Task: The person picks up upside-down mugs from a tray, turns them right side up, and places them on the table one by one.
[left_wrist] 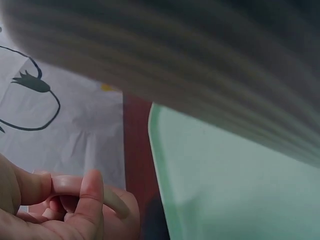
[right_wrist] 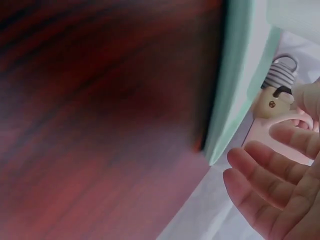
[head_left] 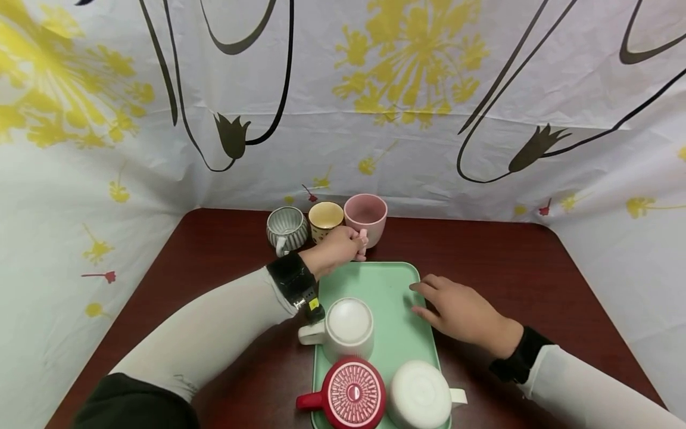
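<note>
The left hand (head_left: 339, 245) is out at the far edge of the green tray (head_left: 389, 286), fingers curled round the handle of the pink mug (head_left: 366, 218). The left wrist view bears that out: fingers (left_wrist: 75, 186) hooked through a pink loop, thumb pressed on top. The mug stands upright on the tabletop (head_left: 214, 256), just beyond the tray's far rim, rightmost in a row of three.

So the step in hand looks like the pickup, with the grip set and the mug not yet clearly lifted. The next move, as I read it, calls for a clean lift straight up, enough to clear the tray's raised rim, then a short carry towards the near side and, probably, a turn to set it mouth down like the others.

The right hand (head_left: 461, 310) lies flat and relaxed, fingers straight and spread, holding nothing, resting on the tray's right edge as if to steady it.

Round about: a yellow mug (head_left: 324, 218) sits just beside the pink one, close enough to be knocked if the lift swings left, and a grey ribbed mug (head_left: 286, 229) stands left of that. On the tray, three mugs are upside down: a white mug (head_left: 347, 329) in the middle, a red mug (head_left: 351, 394) nearest, and a second white mug (head_left: 421, 394) to its right. Free tray floor remains at the far end, partly under the right hand's fingers.
</note>
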Demonstrator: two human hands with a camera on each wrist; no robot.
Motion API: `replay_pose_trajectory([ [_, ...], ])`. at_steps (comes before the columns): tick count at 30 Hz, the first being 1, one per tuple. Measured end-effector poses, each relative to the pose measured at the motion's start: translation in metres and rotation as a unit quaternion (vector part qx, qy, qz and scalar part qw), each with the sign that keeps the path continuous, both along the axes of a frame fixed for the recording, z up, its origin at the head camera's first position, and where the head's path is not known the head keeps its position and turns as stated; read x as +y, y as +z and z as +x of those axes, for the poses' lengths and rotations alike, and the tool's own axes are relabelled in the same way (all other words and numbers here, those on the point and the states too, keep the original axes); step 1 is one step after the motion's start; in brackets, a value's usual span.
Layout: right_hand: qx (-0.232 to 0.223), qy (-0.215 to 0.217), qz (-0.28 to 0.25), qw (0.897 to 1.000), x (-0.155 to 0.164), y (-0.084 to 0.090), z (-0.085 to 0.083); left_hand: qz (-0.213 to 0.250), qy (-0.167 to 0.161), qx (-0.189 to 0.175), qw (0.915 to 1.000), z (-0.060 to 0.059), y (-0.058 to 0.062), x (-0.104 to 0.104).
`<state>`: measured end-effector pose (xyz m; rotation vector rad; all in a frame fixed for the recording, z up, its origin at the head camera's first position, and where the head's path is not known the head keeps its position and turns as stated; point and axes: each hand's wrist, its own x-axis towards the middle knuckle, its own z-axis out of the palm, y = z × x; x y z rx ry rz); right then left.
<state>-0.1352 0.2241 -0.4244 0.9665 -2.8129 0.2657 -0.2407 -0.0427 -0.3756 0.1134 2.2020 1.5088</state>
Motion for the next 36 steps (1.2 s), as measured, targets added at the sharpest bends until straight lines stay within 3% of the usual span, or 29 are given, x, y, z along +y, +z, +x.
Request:
replay_pose_trajectory([
  [9, 0.035, -0.005, 0.025, 0.999, 0.012, -0.010, 0.012, -0.050, -0.015, -0.001, 0.9986, -0.004, -0.014, -0.002],
  [13, 0.036, -0.004, 0.031, 0.999, 0.014, -0.012, 0.016, -0.041, -0.024, -0.007, 0.9988, -0.004, -0.020, -0.004],
  [18, 0.045, -0.004, 0.032, 0.998, 0.017, -0.015, 0.017, -0.046, -0.039, 0.001, 0.9981, -0.005, -0.019, -0.008],
  [32, 0.053, 0.000, 0.034, 0.998, 0.015, -0.015, 0.016, -0.090, -0.088, 0.067, 0.9898, -0.003, -0.019, -0.016],
  [36, 0.048, -0.003, 0.034, 0.998, 0.015, -0.015, 0.016, -0.104, -0.101, 0.066, 0.9873, -0.001, -0.019, -0.021],
])
